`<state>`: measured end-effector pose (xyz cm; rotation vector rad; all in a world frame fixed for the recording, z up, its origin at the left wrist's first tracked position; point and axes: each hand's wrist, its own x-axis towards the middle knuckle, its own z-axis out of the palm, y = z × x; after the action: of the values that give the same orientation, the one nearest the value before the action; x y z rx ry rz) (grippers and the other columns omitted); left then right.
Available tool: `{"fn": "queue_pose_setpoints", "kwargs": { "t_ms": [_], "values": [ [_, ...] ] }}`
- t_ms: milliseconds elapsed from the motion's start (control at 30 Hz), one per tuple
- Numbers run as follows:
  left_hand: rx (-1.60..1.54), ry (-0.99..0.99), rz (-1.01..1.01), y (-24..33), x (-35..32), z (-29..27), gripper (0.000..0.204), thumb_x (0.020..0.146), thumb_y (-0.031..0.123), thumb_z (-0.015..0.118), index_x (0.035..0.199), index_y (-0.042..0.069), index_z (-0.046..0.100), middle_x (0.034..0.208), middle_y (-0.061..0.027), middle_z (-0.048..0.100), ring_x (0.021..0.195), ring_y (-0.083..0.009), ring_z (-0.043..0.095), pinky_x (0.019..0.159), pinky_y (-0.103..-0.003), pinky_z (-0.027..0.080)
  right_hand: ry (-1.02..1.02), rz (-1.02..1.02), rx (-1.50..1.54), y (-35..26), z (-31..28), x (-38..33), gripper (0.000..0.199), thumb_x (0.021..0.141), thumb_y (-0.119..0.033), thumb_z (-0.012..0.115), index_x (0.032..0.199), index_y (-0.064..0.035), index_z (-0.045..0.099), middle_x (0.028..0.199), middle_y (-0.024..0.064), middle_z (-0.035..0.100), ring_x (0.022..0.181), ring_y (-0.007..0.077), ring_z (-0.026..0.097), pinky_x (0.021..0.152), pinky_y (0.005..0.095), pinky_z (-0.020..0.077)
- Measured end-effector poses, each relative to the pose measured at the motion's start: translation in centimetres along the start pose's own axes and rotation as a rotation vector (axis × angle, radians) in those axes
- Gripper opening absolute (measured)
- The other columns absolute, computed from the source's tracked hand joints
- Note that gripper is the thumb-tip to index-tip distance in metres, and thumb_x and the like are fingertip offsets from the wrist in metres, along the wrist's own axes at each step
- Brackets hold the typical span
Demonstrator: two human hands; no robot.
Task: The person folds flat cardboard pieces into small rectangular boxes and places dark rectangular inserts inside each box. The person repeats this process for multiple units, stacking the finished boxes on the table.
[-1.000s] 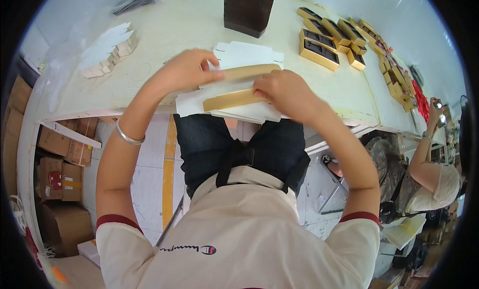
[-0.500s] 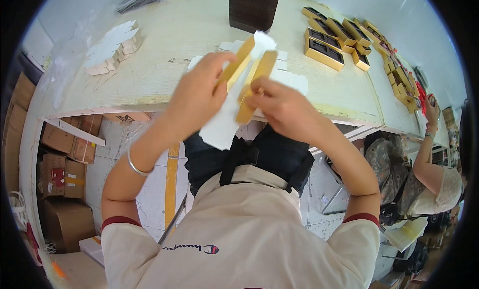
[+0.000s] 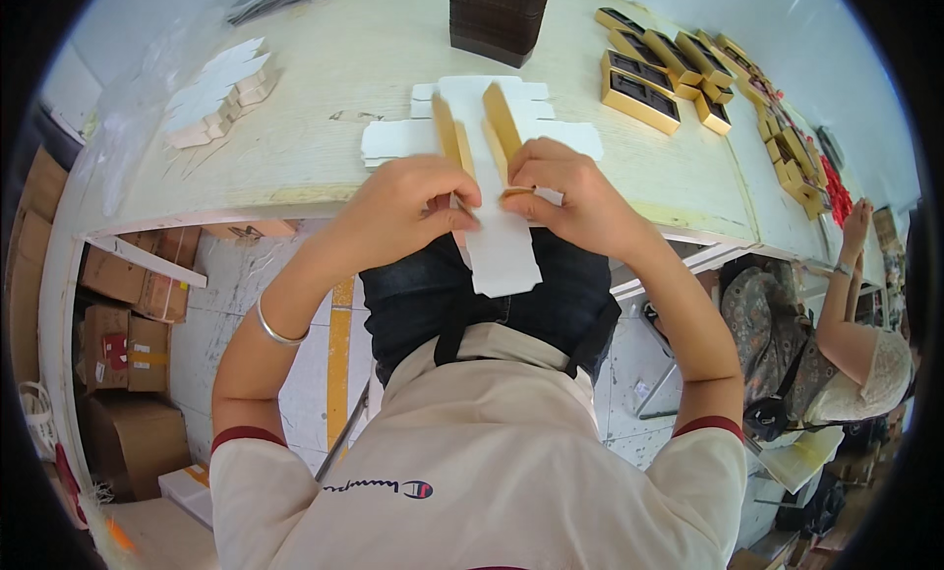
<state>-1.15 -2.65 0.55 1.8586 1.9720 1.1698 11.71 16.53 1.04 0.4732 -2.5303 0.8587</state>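
Observation:
A part-folded cardboard box (image 3: 505, 255), white inside and gold outside, lies lengthwise before me at the table's front edge. Its two long side walls stand up, and its white near end sticks out over my lap. My left hand (image 3: 413, 198) pinches the near end of the left wall, fingers closed on a small flap. On the opposite wall, my right hand (image 3: 575, 194) grips another small flap between thumb and fingers. Flat white box blanks (image 3: 393, 141) lie beneath the far part of the box.
A dark brown stack of trays (image 3: 498, 24) stands beyond the blanks. Gold boxes with dark inserts (image 3: 639, 96) sit at right, more white blanks (image 3: 211, 98) at left. Another person's arm (image 3: 848, 295) shows at far right. Cartons (image 3: 128, 349) fill the shelf below the table.
The box has come down from a tilted position onto the blanks and straightened. Both hands have slid to its near end, where they now hold the small flaps.

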Motion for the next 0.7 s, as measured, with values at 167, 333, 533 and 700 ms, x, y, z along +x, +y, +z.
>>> {"fn": "queue_pose_setpoints", "kwargs": {
  "t_ms": [167,333,533,700],
  "values": [
    [0.107,0.027,-0.028,-0.3,2.0,1.4,0.021,0.077,0.004,0.068,0.093,0.002,0.056,0.074,-0.0066,0.059,0.063,-0.0163,0.056,0.059,-0.027,0.044,-0.144,0.259,0.046,0.0,0.6,0.4,0.024,0.077,-0.003,0.07,0.086,-0.0037,0.047,0.077,0.0059,0.05,0.069,0.0174,0.046,0.062,0.0292,0.0403],
    [-0.023,0.0,-0.137,-0.2,2.4,1.6,0.021,0.078,0.007,0.065,0.094,0.005,0.051,0.072,-0.0119,0.06,0.069,-0.0275,0.059,0.061,-0.035,0.045,-0.141,0.402,0.183,-0.5,0.4,1.1,0.027,0.076,-0.005,0.072,0.085,-0.0042,0.046,0.074,0.0043,0.047,0.066,0.0148,0.043,0.061,0.0278,0.0397],
    [0.023,0.078,-0.102,-0.7,2.0,3.0,0.017,0.077,0.008,0.067,0.088,0.003,0.056,0.075,-0.0112,0.059,0.067,-0.0263,0.058,0.061,-0.033,0.044,-0.13,0.457,0.301,-0.8,0.4,1.1,0.034,0.074,-0.001,0.071,0.099,-0.0059,0.049,0.082,0.0038,0.048,0.072,0.0148,0.045,0.066,0.026,0.0414],
    [-0.054,0.066,-0.159,-0.7,2.2,2.7,0.013,0.076,0.008,0.069,0.081,-0.001,0.06,0.075,-0.011,0.058,0.065,-0.0256,0.057,0.06,-0.033,0.044,-0.11,0.266,0.212,-0.7,0.0,-1.6,0.055,0.068,0.005,0.068,0.118,-0.007,0.05,0.108,0.0084,0.05,0.094,0.0206,0.051,0.081,0.0311,0.0437]
  ]
}}
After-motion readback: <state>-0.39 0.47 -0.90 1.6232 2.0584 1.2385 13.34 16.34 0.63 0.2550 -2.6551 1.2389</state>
